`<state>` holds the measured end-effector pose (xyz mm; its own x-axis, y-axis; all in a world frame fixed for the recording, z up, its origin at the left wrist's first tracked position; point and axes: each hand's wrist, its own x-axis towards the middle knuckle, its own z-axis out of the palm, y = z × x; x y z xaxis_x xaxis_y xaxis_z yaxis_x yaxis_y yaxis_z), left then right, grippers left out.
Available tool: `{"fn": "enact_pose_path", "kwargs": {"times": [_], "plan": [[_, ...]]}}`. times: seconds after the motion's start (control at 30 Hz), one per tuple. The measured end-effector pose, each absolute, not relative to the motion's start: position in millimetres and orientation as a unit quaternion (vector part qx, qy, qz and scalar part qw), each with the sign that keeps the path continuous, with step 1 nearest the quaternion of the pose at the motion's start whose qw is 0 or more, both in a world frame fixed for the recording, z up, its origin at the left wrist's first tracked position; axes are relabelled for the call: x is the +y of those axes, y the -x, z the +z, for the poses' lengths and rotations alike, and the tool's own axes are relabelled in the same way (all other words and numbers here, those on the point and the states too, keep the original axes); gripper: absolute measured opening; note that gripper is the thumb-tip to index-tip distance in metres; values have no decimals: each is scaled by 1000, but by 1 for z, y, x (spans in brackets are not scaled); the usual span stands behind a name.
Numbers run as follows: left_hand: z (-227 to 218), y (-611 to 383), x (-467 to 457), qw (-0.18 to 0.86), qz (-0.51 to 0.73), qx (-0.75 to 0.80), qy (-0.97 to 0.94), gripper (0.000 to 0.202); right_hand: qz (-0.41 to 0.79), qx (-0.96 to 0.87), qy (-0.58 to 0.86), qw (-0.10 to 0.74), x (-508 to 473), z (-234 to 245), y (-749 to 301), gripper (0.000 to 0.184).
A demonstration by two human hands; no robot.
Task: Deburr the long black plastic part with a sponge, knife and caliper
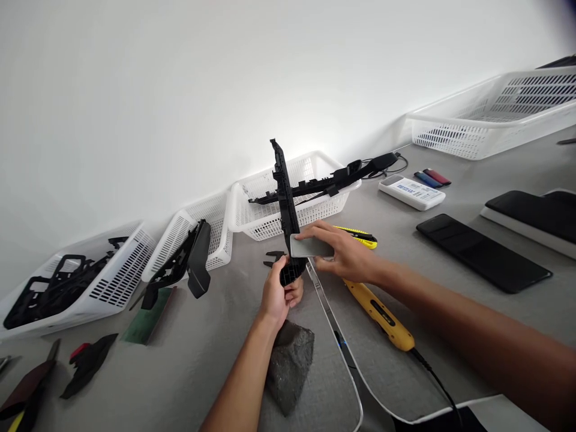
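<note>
Just beyond the rough grey stone point(291, 360), the left hand point(275, 295) clenches the foot of a slim ribbed black plastic strip point(285, 198), upright above the table point(202, 360), while the right hand point(344, 257) pinches a smooth flat grey block point(311, 246) against it (pressing hard might snap so thin a piece).

We count four white baskets point(265, 225), two lighters point(432, 178), two yellow tools point(378, 309), one grey stone point(290, 366), one long black strip point(283, 186), one small grey block point(312, 246).
</note>
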<state>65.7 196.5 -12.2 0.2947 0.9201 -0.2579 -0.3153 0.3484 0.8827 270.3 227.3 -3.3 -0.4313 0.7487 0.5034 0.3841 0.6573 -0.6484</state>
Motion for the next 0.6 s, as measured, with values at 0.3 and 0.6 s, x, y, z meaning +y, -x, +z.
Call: {"fn": "enact_pose_path", "kwargs": {"times": [0.3,0.6], "plan": [[-14,-64,197,710,420,403,-397,36,202,-801,367,428,231,-5,-272,56],[-17,-61,199,725,412,366,-413,45,176,-790,367,459,233,-5,-274,56]]}}
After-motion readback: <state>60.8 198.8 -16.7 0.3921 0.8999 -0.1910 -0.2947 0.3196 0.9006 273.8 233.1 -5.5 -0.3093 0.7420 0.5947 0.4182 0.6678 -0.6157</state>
